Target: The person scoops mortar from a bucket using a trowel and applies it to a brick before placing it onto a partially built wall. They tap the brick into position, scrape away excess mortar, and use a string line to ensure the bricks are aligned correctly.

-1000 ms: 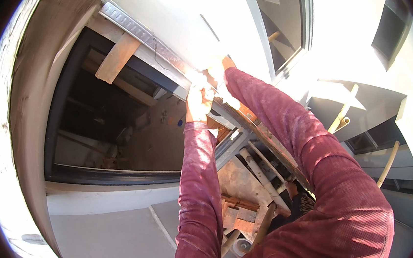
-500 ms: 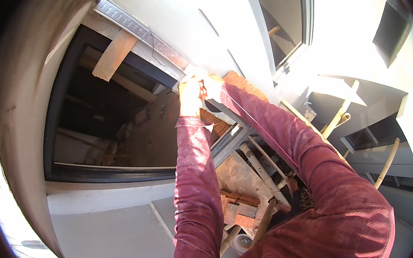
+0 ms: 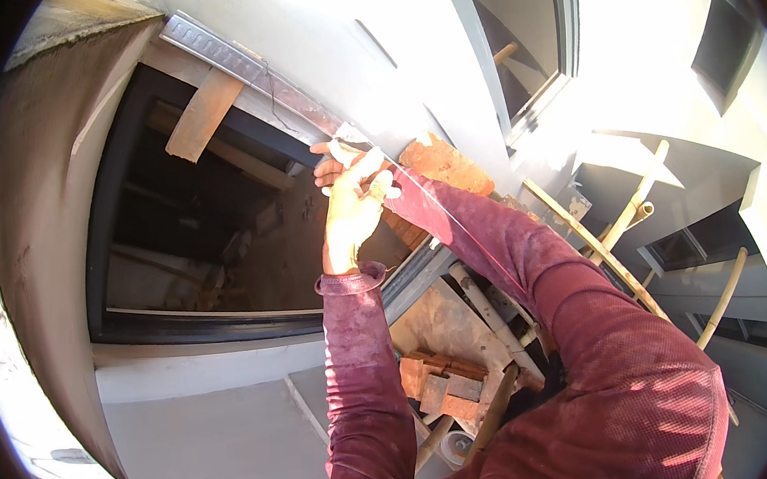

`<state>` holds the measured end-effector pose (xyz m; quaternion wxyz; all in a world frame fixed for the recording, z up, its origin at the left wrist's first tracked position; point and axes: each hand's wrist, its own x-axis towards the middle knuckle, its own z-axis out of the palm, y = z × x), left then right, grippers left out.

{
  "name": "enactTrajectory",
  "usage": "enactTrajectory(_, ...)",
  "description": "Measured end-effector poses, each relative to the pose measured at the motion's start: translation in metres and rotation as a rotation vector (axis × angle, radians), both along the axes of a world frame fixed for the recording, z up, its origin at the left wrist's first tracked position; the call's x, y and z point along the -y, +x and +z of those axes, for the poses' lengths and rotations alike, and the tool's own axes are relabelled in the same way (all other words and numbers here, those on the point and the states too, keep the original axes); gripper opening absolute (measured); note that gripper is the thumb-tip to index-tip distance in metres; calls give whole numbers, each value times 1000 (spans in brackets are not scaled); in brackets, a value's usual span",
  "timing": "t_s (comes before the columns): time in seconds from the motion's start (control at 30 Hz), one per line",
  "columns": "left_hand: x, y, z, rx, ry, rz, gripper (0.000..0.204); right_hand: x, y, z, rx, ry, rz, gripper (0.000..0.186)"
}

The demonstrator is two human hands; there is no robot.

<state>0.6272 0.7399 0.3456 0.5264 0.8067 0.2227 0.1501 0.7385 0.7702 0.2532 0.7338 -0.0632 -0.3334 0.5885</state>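
Thin pale string (image 3: 455,219), taut and straight, running from the raised hands down and right across the maroon sleeve. Upper end pinched at the left hand (image 3: 351,208), fingers curled closed around it just below the metal straightedge (image 3: 250,73). Right hand (image 3: 333,166) mostly hidden behind the left; fingers bent at the same spot, grip on the string not discernible. Straightedge: long, flat, grey aluminium, ribbed face, set against the pale smooth-plastered wall above the dark window opening (image 3: 191,229). Rough timber batten (image 3: 204,114) propped diagonally under it. Red brick (image 3: 445,166), coarse and chipped, just beside the hands, touching the right sleeve. Further bricks (image 3: 437,385), mortar-stained, stacked below. Bamboo scaffold poles (image 3: 640,194), round and pale, crossing at right.
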Motion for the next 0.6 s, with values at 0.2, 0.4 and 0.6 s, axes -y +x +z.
enactTrajectory(0.2, 21, -54, 20, -96, -12, -192, 38, 20, 13, 20, 537, -367, 54, 82)
enactTrajectory(0.4, 52, -123, -42, -499, 80, -485, 41, 84, 48, 16, 1016, -515, 118, 65)
enactTrajectory(0.6, 187, -329, -172, -1215, -609, -512, 74, 163, 96, 68, 2123, -516, 73, 58)
